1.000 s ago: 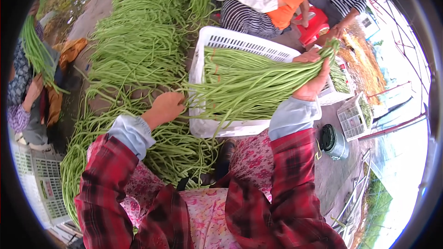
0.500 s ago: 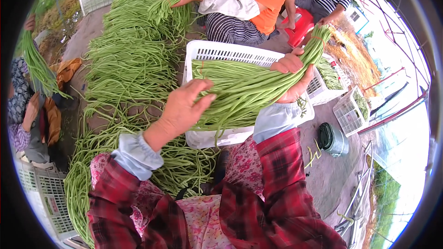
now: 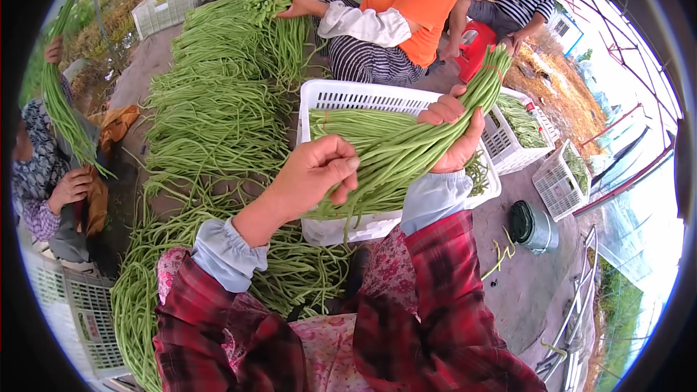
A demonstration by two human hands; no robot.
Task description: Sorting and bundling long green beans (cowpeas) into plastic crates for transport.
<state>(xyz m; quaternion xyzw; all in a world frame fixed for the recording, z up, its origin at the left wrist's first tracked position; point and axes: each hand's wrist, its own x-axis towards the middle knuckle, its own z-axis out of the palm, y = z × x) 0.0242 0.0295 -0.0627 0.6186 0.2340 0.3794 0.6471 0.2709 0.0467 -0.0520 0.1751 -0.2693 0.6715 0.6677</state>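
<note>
"So, how does the bunch sit against the fingers?"

"It's gripped in the right hand, whose fingers are clamped round it a little below the band. The tied end sticks up past those fingers, and the rest slants back leftward, fanning out over the crate."

"And the left hand?"

"At the fan's left side, thumb and fingers curled in close together. I can't tell whether they pinch a bean."

"Any edges near?"

"Beyond the fingers of both hands runs the crate's far rim; its near wall is below the left fingertips, closer to the person. More beans lie inside, under the bunch. A second crate stands near the right hand, on its right."

"Where's the room, then?"

"Mostly right of the right hand, nearer the person, where grey floor stretches out past a bucket. Left of the left fingers, the pile covers the ground; a co-worker's hand is at its far end, well apart from these fingers."
</note>
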